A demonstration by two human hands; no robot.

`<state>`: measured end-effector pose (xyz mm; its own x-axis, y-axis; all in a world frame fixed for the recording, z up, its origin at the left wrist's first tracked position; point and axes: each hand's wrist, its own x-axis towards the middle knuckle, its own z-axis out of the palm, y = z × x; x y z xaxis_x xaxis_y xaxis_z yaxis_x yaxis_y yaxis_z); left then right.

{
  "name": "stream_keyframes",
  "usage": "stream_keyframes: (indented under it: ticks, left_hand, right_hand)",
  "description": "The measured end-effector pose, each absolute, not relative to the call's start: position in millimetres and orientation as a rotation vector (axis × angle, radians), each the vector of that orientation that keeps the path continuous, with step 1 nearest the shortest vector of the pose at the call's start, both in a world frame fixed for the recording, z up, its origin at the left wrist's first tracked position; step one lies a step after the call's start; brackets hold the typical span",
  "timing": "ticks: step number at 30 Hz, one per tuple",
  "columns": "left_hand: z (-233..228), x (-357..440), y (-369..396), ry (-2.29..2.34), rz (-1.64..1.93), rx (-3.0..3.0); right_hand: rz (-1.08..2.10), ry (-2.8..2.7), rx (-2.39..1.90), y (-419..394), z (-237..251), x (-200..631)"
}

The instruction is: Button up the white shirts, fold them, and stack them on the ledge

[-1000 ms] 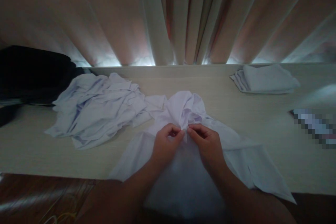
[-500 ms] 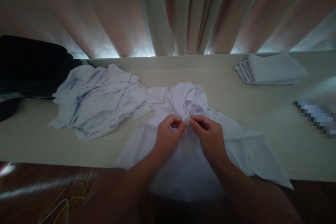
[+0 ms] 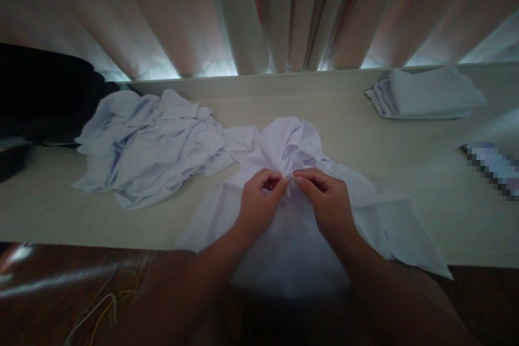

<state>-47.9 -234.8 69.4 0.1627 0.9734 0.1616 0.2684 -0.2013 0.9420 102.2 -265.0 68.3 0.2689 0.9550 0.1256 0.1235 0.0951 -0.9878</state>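
A white shirt lies spread over the table's front edge, its lower part hanging toward me and a sleeve reaching out to the right. At the gathered collar area, my left hand pinches the cloth between thumb and forefinger. Close beside it, my right hand grips the same shirt in a like pinch, the fingertips nearly meeting. Whatever small detail sits between the fingertips, such as a button, is too small to make out.
A crumpled heap of white clothes lies to the left, against a black bag-like bundle. Folded white cloth rests at the back right, above a blurred phone-like object. Curtains hang behind the table; cables lie on the floor.
The whole view has shifted slightly, so the table and things on it appear a little higher. Both hands stay pinched on the shirt in nearly the same place.
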Motion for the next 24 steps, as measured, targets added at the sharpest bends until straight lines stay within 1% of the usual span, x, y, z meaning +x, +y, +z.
stream_keyframes:
  ticks: [8,13,20,24]
  left_hand:
    - [68.2,-52.0,-229.3,1.156,1.024,1.438]
    - [66.5,-54.3,-223.6,1.106,0.961,1.381]
    - [64.9,-57.5,-221.8,1.075,0.876,1.4]
    - [64.0,-56.2,-223.2,1.096,0.911,1.385]
  right_hand:
    - [1.058,-1.259,-1.335,-259.5,68.2,118.3]
    - [0.96,-1.357,-1.365,-257.9,70.9,116.8]
    - [0.837,-1.457,-1.259,-256.1,70.2,114.4]
    - [0.815,-1.479,-1.266,-255.4,69.0,114.8]
